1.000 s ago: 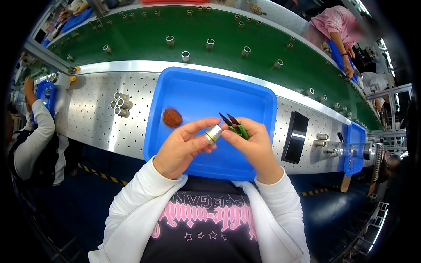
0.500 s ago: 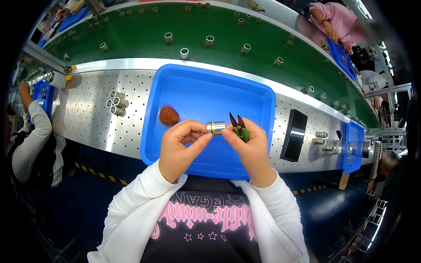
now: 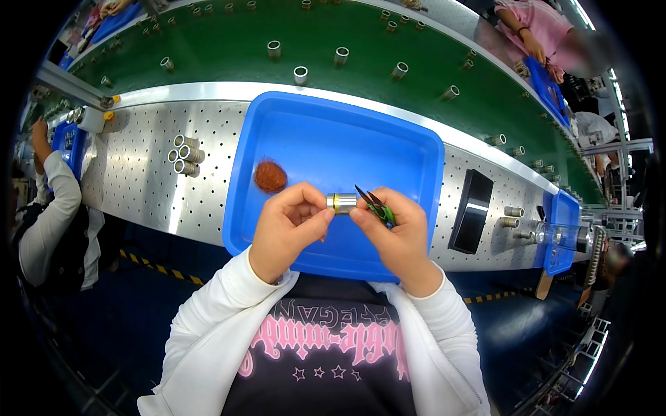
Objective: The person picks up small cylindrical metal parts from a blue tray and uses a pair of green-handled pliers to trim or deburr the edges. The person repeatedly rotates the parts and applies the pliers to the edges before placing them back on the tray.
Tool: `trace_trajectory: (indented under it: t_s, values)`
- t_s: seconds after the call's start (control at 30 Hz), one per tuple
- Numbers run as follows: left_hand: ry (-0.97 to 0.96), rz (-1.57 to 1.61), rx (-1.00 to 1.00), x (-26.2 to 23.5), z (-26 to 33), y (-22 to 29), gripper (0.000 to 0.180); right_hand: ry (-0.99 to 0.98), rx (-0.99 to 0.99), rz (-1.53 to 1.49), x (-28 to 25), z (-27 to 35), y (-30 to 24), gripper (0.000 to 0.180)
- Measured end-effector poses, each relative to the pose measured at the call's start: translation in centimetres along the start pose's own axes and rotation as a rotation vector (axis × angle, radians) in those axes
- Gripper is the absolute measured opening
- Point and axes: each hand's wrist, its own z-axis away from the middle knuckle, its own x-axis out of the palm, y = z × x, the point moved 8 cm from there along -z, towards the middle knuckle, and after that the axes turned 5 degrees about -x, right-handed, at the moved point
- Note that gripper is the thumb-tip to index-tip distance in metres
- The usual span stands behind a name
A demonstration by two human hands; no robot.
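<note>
Over the blue tray, my left hand (image 3: 293,223) pinches one end of a short silver metal sleeve (image 3: 342,202) with a yellow band near that end. My right hand (image 3: 397,236) has its thumb at the sleeve's other end. Green-handled snips (image 3: 374,205) with dark pointed blades are tucked in the same right hand, tips toward the upper left. The fingers hide much of the handles. A rust-brown scouring pad (image 3: 270,176) lies in the tray's left part, apart from both hands.
The blue tray (image 3: 438,201) sits on a perforated metal bench (image 3: 139,152). Several sleeves (image 3: 186,154) are grouped at left; a black phone-like slab (image 3: 472,211) lies at right. Beyond runs a green conveyor (image 3: 229,62) carrying spaced sleeves. Other people work at both sides.
The snips have turned in my right hand, their tips swinging left and their blades looking closer together. Both hands keep the sleeve in nearly the same place. The view has shifted slightly.
</note>
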Motion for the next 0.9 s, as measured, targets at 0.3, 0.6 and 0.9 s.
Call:
trace_trajectory:
  t_s: [0.3, 0.6, 0.9]
  values:
    - [-0.019, 0.130, -0.051, 0.30, -0.14, -0.55, 0.007, 0.019, -0.003, 0.030, -0.37, 0.16, 0.07, 0.010]
    - [-0.010, 0.076, -0.033, 0.50, -0.09, -0.73, 0.006, 0.012, 0.034, 0.020, -0.41, 0.49, 0.24, 0.010]
    - [-0.013, 0.045, -0.020, 0.67, -0.08, -0.87, 0.007, -0.013, 0.006, 0.043, -0.30, 0.61, -0.15, 0.011]
